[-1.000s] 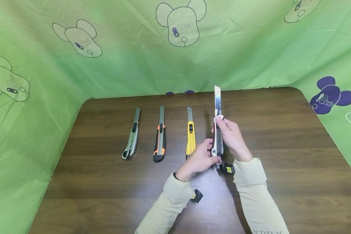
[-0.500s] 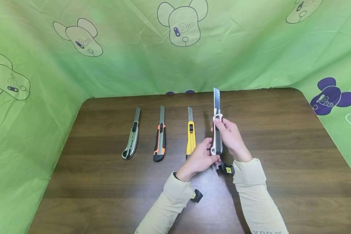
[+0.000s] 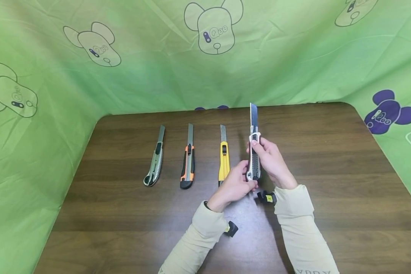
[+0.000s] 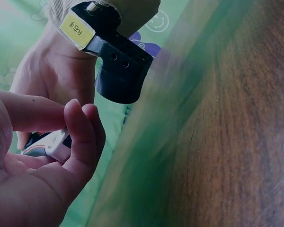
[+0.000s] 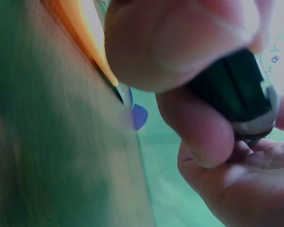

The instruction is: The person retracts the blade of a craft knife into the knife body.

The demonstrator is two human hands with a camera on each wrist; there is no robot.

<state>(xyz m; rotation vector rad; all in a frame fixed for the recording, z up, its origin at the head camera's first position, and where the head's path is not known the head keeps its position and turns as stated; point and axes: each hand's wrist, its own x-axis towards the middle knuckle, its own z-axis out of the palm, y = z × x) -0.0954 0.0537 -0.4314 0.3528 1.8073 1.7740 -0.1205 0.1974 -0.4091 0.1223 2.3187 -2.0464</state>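
Observation:
In the head view a utility knife (image 3: 254,158) with a white-edged dark body is held up over the table, its long blade (image 3: 254,116) extended and pointing away from me. My right hand (image 3: 273,161) grips the body, thumb on the upper face near the slider end. At the butt end, my left hand (image 3: 233,185) pinches it between thumb and fingers. The left wrist view catches the white end (image 4: 57,142) of this knife between the fingertips. A yellow utility knife (image 3: 223,161) lies just left of my hands, its lower end partly covered by the left hand.
An orange and black utility knife (image 3: 187,167) and a silvery green one (image 3: 155,163) lie farther left, blades out and pointing away. All are on a brown wooden table (image 3: 123,228). A green printed cloth (image 3: 150,76) rises behind the table and at both sides.
The held knife has tilted slightly and shifted a little to the left, with the shine on its blade turning darker. Both hands keep their hold; the lying knives have not moved.

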